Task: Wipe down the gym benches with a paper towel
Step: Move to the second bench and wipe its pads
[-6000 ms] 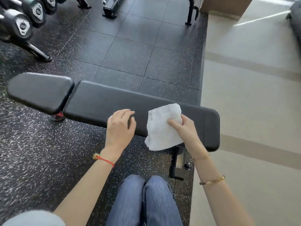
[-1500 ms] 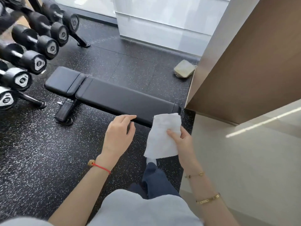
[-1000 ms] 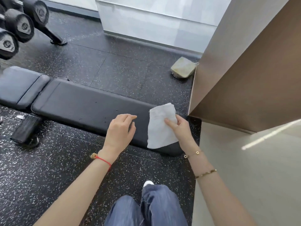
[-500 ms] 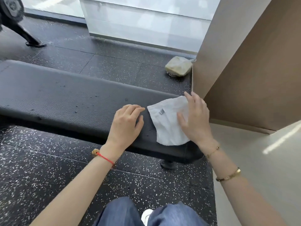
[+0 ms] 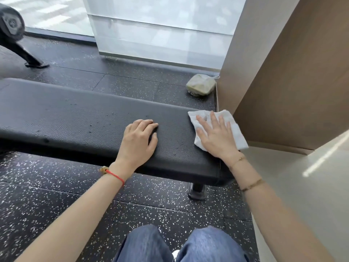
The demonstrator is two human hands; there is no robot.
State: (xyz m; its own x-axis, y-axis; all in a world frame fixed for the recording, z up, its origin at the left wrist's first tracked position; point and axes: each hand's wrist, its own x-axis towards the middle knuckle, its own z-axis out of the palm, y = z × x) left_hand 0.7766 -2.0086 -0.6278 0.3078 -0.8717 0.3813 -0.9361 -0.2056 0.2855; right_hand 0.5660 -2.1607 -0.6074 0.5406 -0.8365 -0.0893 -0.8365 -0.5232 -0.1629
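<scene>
Flat and spread, the right hand (image 5: 217, 138) presses its straight fingers down on a white paper towel (image 5: 236, 129) at the right end of the black bench pad (image 5: 75, 120), right of centre in the frame. Its palm covers the towel's middle and lower left part, while the towel's far edge and right side show past the fingertips. This right side overhangs the end of the pad, near the tan panel (image 5: 292, 82). The sheet is crumpled, faintly textured and roughly square.

At centre frame the left hand (image 5: 138, 141) rests on the pad with its fingers bent and their tips touching the surface, holding nothing, apart from the towel. A red cord bracelet (image 5: 115, 175) circles that wrist, and thin gold bracelets (image 5: 252, 184) circle the right one.

Small dark specks dot the pebbled pad. Below it lie the speckled rubber floor (image 5: 56, 205) and a bench foot (image 5: 197, 191). Jeans-clad knees (image 5: 207, 244) fill the bottom edge. Beyond the bench a pale green pouch (image 5: 201, 85) lies on the floor by the panel.
</scene>
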